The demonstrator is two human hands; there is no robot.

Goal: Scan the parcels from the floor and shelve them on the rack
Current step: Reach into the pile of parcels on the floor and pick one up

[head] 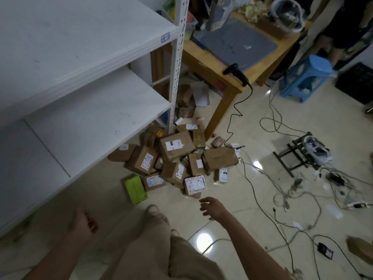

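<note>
Head view shows the right hand [213, 208], its fingers [207, 200] loosely spread and empty, stretched toward the parcels [177, 156] heaped on the floor [262, 110] beside the rack [101, 110], with the nearest parcel [194, 183] just ahead, while the left hand [82, 221] hangs farther away, loosely curled, holding nothing

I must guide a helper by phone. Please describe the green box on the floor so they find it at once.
Find the white rack on the left; a pile of parcels lies on the floor by its post. At the pile's near left edge lies the green box. It alone is bright green; its neighbours are brown cardboard.
</note>
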